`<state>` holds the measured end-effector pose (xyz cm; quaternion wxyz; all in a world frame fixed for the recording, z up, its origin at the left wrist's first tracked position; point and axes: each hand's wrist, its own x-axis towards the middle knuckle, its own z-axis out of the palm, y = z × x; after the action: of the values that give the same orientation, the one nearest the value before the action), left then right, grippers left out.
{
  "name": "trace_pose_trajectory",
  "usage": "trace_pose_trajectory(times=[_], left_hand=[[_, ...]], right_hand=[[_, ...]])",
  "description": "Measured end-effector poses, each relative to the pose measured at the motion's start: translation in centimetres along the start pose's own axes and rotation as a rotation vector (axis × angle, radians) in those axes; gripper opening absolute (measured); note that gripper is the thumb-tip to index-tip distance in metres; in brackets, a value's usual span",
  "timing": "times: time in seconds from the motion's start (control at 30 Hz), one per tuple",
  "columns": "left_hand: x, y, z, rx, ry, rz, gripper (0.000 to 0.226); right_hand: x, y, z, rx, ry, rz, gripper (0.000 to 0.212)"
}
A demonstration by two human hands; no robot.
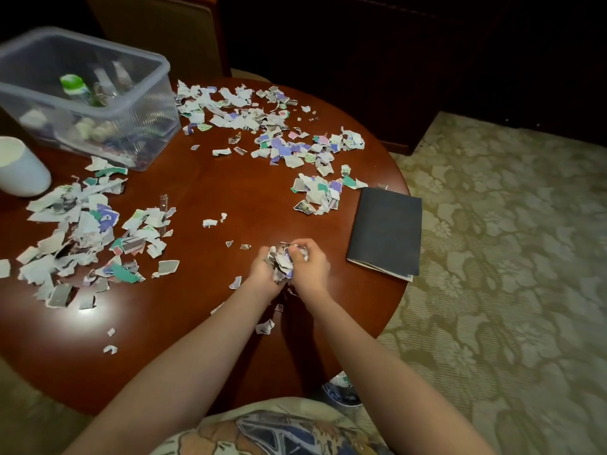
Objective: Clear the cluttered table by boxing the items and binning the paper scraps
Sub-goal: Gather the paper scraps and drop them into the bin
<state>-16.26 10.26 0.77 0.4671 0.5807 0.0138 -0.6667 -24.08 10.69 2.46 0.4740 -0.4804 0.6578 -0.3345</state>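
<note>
The room is dim, with a pale flowered carpet [509, 257] underfoot and a round, glossy reddish-brown table [230, 198] taking up most of what I can see. Torn paper scraps [82, 231] lie all over it. There is one thick heap on the left side, a long scatter [236, 110] across the far side, a smaller cluster [315, 192] towards the right edge, and a few stray bits near the front.

At the far left stands a clear plastic box [147, 103] with no lid on it. Inside are a bottle with a green cap [72, 85] and some other small items that I can't make out through the cloudy wall. A white cup [23, 169] sits just beside the box at the table's left edge. A dark notebook [386, 229] lies flat and closed by the right edge, apart from the box and close to the right-hand cluster.

The person stands at the near side with both bare arms stretched over the table. The left hand [262, 270] and right hand [312, 266] are pressed close together, with fingers curled around a bunch of scraps [282, 261] held between them. Paper pokes out at the top and bottom. The bunch sits low over the wood, right of the table's middle, and loose bits lie just under the wrists.
</note>
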Motion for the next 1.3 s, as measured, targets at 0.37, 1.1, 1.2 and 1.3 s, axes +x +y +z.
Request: trace_pose_trajectory(times=[0.37,1.1,1.2,1.3], left_hand=[[-1.5,0.2,0.9,-0.187,-0.119,-0.135,0.045],[0.8,-0.5,3.1,0.468,0.214,0.304,0.036],[0.5,-0.9,3.8,0.494,0.167,0.31,0.037],[0.6,-1.6,4.6,0.526,0.154,0.315,0.038]], right_hand=[[0.0,-0.6,-1.3,-0.429,-0.022,-0.175,0.021],[0.4,-0.7,-1.9,-0.009,0.174,-0.033,0.018],[0.5,-0.2,-2.5,0.083,0.228,0.092,0.016],[0.5,0.1,-3.4,0.15,0.275,0.149,0.016]])
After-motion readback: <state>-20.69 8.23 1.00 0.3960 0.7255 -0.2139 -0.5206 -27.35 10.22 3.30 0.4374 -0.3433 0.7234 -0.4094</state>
